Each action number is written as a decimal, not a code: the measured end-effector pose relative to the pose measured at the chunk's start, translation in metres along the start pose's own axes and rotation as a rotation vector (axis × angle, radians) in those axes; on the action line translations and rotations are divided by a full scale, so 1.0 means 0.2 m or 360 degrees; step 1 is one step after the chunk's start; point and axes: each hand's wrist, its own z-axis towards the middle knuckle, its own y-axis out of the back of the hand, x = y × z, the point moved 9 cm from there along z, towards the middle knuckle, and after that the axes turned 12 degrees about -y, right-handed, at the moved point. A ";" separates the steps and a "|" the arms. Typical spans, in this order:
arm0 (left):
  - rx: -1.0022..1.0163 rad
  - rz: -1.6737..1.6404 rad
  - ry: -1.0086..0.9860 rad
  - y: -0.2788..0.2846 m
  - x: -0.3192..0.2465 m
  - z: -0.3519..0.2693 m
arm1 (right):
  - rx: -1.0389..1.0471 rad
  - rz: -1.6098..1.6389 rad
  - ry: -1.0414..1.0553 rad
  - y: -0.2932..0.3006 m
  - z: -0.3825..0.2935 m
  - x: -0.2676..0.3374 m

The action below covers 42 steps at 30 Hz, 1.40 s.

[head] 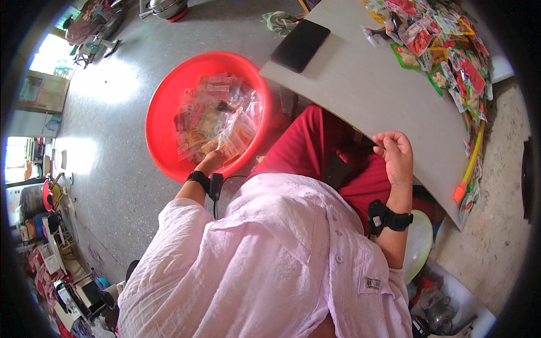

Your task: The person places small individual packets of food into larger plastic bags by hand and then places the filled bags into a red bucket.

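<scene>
My left hand reaches into a round red plastic basin on the floor. It touches the near edge of a heap of small snack packets, beside clear and orange ones. Its fingertips are hidden among them, so whether they grip one cannot be seen. My right hand is raised at the near edge of a pale grey table. Its fingers are loosely curled, the thumb towards them, and nothing shows between them. Each wrist wears a black strap.
A black smartphone lies at the table's left corner. Many colourful food packets are piled along the far right side, with a yellow stick with an orange tip there. A cloth lies beyond the phone. A pale green basin stands by my right elbow.
</scene>
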 end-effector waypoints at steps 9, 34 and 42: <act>0.0233 0.0675 -0.0609 0.02 -0.61 0.25 | -0.0084 -0.0030 0.0005 0.05 -0.11 -0.02; -0.0475 -0.0340 0.0116 0.26 -1.29 0.60 | -0.1844 -0.2009 -0.0878 1.61 -1.45 -0.95; -0.0538 -0.0313 0.0083 0.23 -1.20 0.62 | -0.1432 -0.2082 -0.1282 1.50 -1.30 -1.10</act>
